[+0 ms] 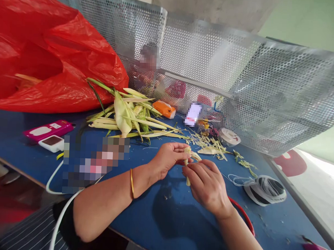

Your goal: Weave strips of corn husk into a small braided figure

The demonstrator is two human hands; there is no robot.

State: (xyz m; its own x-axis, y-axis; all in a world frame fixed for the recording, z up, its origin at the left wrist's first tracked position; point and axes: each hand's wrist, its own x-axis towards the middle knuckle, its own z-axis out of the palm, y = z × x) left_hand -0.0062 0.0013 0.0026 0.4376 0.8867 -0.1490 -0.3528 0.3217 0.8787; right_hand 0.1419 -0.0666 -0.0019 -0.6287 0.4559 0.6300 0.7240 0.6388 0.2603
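Over the blue table, my left hand and my right hand meet around a small pale-yellow folded leaf piece. Both hands pinch it, fingers curled, the left from the left side and the right from below. A gold bangle circles my left wrist. Behind the hands lies a pile of pale green and yellow leaf strips, and cut leaf scraps are scattered just beyond my fingers.
A large red plastic bag fills the far left. A perforated metal screen walls the back. A pink box, white cable, orange box, round white spool and a reel of clear thread lie around.
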